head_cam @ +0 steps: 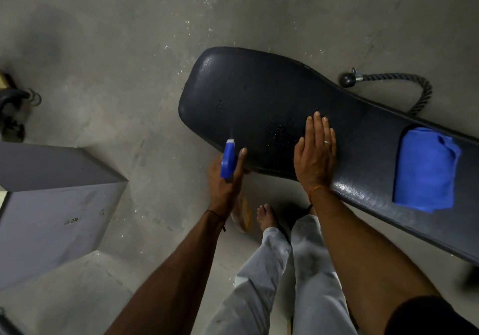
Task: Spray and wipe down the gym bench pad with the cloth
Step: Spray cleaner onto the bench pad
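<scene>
- Setting was a plain gym or workout room.
- Floor [129, 49] was bare grey concrete, scuffed and speckled white.
- A black padded bench pad [272, 93] filled the middle.
- A braided cable-machine rope [404, 83] with rubber end knob lay on the floor behind it.
- A grey metal box [57, 194] stood at left.

Black bench pad [259, 96] w/ droplets; folded blue cloth [425, 169] lying on it.
</scene>
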`<action>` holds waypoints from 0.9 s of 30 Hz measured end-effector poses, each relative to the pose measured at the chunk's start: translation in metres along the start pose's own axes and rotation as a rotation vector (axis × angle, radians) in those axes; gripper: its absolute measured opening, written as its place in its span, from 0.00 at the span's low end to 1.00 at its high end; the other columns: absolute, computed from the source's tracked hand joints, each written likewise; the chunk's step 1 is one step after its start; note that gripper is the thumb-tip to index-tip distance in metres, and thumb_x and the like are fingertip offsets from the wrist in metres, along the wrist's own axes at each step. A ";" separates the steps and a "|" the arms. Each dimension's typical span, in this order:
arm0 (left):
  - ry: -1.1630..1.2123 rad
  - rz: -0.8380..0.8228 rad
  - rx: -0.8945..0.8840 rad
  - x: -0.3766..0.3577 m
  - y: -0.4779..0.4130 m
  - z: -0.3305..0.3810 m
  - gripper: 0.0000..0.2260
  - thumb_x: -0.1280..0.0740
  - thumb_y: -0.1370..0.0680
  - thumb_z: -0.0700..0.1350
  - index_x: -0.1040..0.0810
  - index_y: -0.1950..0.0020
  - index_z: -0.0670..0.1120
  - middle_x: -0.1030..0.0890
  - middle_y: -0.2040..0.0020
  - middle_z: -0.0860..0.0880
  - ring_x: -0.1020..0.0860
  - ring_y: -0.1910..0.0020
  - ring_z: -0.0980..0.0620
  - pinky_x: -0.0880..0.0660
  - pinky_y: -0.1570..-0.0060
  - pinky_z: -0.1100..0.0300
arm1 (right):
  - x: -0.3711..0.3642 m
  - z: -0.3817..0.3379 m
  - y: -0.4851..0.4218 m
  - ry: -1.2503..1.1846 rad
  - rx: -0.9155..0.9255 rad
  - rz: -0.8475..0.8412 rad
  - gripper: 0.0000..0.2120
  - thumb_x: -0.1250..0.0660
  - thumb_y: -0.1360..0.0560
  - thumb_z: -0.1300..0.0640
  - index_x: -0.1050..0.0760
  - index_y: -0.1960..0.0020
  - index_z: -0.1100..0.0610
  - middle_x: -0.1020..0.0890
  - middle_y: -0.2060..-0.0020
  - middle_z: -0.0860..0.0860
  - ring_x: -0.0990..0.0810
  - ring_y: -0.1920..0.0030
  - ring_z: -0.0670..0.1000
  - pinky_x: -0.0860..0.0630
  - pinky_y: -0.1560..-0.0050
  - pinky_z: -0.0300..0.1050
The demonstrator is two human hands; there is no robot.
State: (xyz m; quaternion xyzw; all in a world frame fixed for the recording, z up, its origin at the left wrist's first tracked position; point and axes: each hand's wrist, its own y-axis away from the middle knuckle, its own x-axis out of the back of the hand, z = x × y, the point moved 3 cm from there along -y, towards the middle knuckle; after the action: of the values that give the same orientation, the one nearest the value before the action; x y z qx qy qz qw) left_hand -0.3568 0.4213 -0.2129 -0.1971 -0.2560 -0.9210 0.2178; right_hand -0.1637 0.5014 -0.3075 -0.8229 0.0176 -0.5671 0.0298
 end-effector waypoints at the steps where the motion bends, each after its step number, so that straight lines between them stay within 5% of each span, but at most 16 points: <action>1: 0.006 0.009 -0.002 0.003 0.001 -0.002 0.07 0.33 0.20 0.55 0.22 0.55 0.54 0.16 0.60 0.48 0.15 0.60 0.46 0.17 0.49 0.43 | 0.000 0.000 0.000 0.004 -0.002 0.001 0.25 0.49 0.15 0.54 0.37 0.20 0.59 0.36 0.19 0.57 0.38 0.19 0.57 0.42 0.19 0.56; 4: 0.043 0.074 -0.021 0.017 0.004 -0.012 0.07 0.32 0.20 0.51 0.20 0.52 0.49 0.16 0.59 0.44 0.15 0.59 0.47 0.17 0.50 0.42 | 0.000 -0.001 0.000 0.008 -0.010 -0.002 0.25 0.48 0.15 0.55 0.37 0.20 0.59 0.36 0.19 0.57 0.38 0.19 0.57 0.43 0.19 0.55; 9: 0.067 0.185 0.011 0.035 0.005 -0.026 0.05 0.33 0.25 0.63 0.20 0.58 0.65 0.16 0.61 0.46 0.15 0.60 0.43 0.18 0.48 0.39 | 0.000 -0.002 0.000 0.017 -0.011 -0.008 0.25 0.48 0.15 0.55 0.38 0.19 0.59 0.37 0.19 0.56 0.39 0.19 0.57 0.43 0.18 0.55; 13: 0.108 0.165 0.075 0.038 0.009 -0.034 0.13 0.32 0.25 0.63 0.22 0.56 0.54 0.17 0.61 0.45 0.15 0.59 0.42 0.18 0.48 0.39 | 0.002 -0.002 0.000 0.019 -0.012 -0.013 0.25 0.48 0.15 0.55 0.39 0.19 0.59 0.37 0.19 0.56 0.40 0.19 0.57 0.43 0.18 0.56; 16: 0.070 0.133 0.152 0.031 0.010 -0.038 0.09 0.31 0.20 0.55 0.23 0.56 0.52 0.16 0.62 0.48 0.15 0.58 0.43 0.19 0.43 0.39 | 0.000 -0.002 0.001 0.024 -0.006 -0.005 0.25 0.48 0.15 0.55 0.39 0.19 0.60 0.37 0.19 0.57 0.39 0.19 0.57 0.43 0.18 0.56; 20: 0.122 0.130 0.141 0.024 0.014 -0.040 0.10 0.32 0.21 0.53 0.20 0.50 0.47 0.15 0.58 0.46 0.15 0.58 0.48 0.17 0.47 0.45 | 0.001 -0.002 0.000 0.022 -0.006 -0.013 0.25 0.49 0.15 0.55 0.39 0.19 0.60 0.37 0.19 0.57 0.39 0.19 0.58 0.43 0.18 0.56; 27: 0.089 0.154 0.035 0.015 0.002 -0.021 0.07 0.33 0.19 0.48 0.23 0.56 0.51 0.18 0.64 0.49 0.16 0.64 0.52 0.19 0.60 0.63 | 0.001 -0.002 0.000 0.026 -0.007 -0.015 0.25 0.50 0.15 0.54 0.39 0.19 0.60 0.37 0.19 0.58 0.39 0.19 0.58 0.44 0.18 0.56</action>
State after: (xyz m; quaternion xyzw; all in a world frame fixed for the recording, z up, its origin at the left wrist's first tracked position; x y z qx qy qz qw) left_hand -0.3734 0.4040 -0.2215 -0.1714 -0.2463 -0.9047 0.3023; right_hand -0.1655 0.5010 -0.3054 -0.8157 0.0140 -0.5779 0.0223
